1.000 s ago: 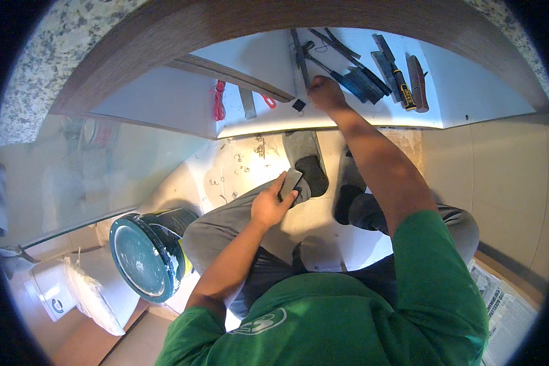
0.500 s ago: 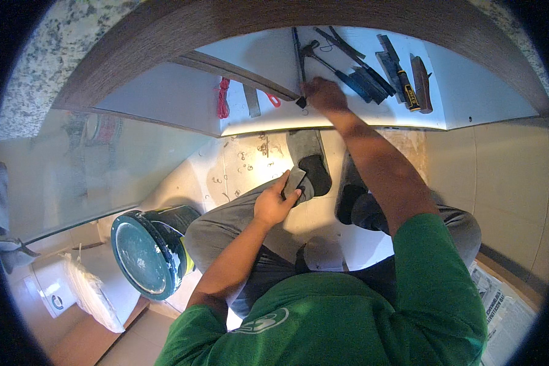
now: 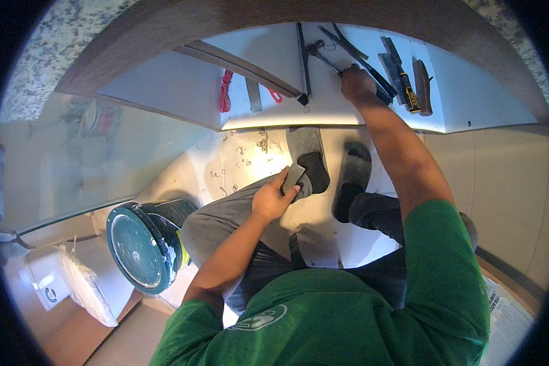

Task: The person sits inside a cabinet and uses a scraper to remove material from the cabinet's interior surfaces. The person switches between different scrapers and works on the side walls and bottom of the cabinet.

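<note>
Right hand (image 3: 358, 86) has left the rod (image 3: 305, 68) for the hammer (image 3: 315, 49) beside it, grip unclear. Left hand (image 3: 271, 199) pinches a grey block (image 3: 294, 175).

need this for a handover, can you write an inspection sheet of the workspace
Surface: pale cabinet floor, tools lying on it
Things at hand: flat grey piece; hammer, handle partly hidden
Clutter: dark curled scraps on the tiles below
Grips: left grip closed on the flat grey piece; right grip over the hammer's handle, closure unclear
Cables: bundled red cord, left of the wooden divider
Surroundings: green-lidded bucket at left, newspaper at lower right
</note>
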A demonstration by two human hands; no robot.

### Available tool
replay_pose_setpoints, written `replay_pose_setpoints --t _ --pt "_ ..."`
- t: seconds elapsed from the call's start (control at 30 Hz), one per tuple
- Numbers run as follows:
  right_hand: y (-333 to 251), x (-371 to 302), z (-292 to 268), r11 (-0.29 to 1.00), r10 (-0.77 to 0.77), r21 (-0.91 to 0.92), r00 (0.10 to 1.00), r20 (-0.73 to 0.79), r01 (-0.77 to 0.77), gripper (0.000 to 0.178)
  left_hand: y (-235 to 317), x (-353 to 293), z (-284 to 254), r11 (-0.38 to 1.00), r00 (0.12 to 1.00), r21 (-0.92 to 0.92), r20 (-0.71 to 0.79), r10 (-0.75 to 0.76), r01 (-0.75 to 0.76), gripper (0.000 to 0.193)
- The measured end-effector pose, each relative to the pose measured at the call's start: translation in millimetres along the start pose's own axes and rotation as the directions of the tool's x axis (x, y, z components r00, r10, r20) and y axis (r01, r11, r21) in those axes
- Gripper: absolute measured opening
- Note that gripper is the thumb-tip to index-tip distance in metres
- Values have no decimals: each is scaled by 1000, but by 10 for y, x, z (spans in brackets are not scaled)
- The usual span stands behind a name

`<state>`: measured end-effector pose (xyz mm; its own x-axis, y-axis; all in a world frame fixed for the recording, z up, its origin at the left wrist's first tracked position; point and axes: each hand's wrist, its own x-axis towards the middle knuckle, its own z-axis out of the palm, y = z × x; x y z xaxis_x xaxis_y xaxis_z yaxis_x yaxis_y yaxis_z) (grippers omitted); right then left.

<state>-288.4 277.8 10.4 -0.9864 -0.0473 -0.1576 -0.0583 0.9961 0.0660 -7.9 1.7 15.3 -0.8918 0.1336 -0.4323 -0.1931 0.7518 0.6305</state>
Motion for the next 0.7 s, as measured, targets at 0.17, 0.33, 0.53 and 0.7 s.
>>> replay_pose_setpoints --t 0.17,0.33,0.53,0.7 --pt "18 3 -37 999 36 24 999 8 -36 35 -44 -4 31 999 999 -2 -30 38 -38 72" --pt "92 68 -243 976 104 202 991 -79 -86 35 37 -36 -51 1000 1000 5 22 -17 17 71" --pt "433 94 -415 984 -39 164 976 -213 75 35 -68 -10 45 999 999 -23 -20 48 -48 72" --pt "736 -54 -732 986 -8 160 974 -226 46 38 -11 -37 17 1000 1000 1 -18 23 -23 72"
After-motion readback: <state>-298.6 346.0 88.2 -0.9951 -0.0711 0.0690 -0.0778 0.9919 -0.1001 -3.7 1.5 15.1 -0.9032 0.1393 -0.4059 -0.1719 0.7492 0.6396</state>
